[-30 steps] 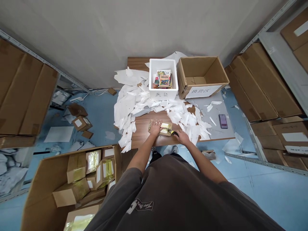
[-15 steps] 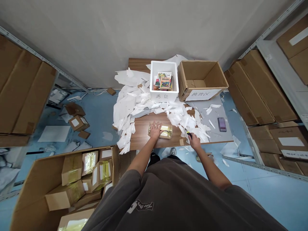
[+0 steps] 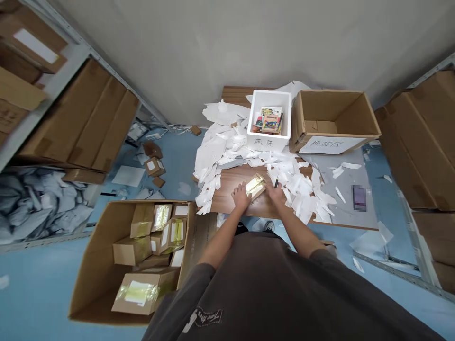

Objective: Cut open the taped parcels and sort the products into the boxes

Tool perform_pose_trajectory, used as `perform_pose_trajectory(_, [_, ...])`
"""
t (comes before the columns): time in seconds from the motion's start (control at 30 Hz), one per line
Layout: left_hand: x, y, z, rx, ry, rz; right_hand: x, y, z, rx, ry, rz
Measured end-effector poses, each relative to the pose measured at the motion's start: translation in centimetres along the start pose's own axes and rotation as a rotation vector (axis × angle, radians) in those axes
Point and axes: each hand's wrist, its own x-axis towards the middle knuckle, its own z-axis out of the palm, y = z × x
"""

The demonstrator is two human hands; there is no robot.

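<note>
On the brown wooden table lies a small cardboard parcel (image 3: 256,186), wrapped in yellowish clear tape with a white label, set at a slant. My left hand (image 3: 241,197) is at its left end, thumb against the near edge and fingers bent round the corner. My right hand (image 3: 275,193) is closed around a dark box cutter (image 3: 276,182) with a bit of yellow on it, beside the parcel's right end. The cutter points away from me, over torn white paper scraps (image 3: 284,173). Part of its handle is hidden in the hand.
Behind the scraps stand a white foam box (image 3: 269,142) with books and an open cardboard box (image 3: 336,144) with a handwritten label. A large carton (image 3: 88,265) of taped parcels is at my left. A phone-like purple object (image 3: 359,198) lies right. Shelves flank both sides.
The parcel has turned to a slant. My left hand has slid from its top to its left end, and my right hand has come in close with the cutter. The view has swung left.
</note>
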Motion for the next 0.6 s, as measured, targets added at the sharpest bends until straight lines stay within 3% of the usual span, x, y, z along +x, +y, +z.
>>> perform_pose_trajectory(0.07, [-1.8,-0.1,1.1,-0.034,-0.059,0.004,2.9,-3.0,-0.5,0.027,0.062,0.090])
perform_pose_trajectory(0.13, [-3.2,-0.1,1.9,-0.058,-0.179,0.047,5.1,-5.6,-1.0,0.017,0.048,0.034])
perform_pose_trajectory(0.23, [-3.7,-0.6,1.6,-0.043,-0.253,0.100,6.1,-6.9,-2.2,0.036,0.040,-0.017])
perform_pose_trajectory(0.3, [-3.2,-1.2,0.4,-0.008,-0.187,0.179,5.2,-5.5,-3.1,0.110,0.048,-0.003])
perform_pose_trajectory(0.37, [-1.9,-1.5,-1.0,0.044,-0.151,0.354,3.2,-2.8,-3.7,0.189,0.040,0.005])
perform_pose_trajectory(0.47, [0.5,-1.2,-2.6,0.144,-0.251,0.647,-0.8,1.5,-3.6,0.181,-0.015,0.019])
perform_pose_trajectory(0.6, [3.2,0.5,-3.0,0.187,-0.294,0.759,-4.4,4.5,-2.3,0.129,-0.061,0.063])
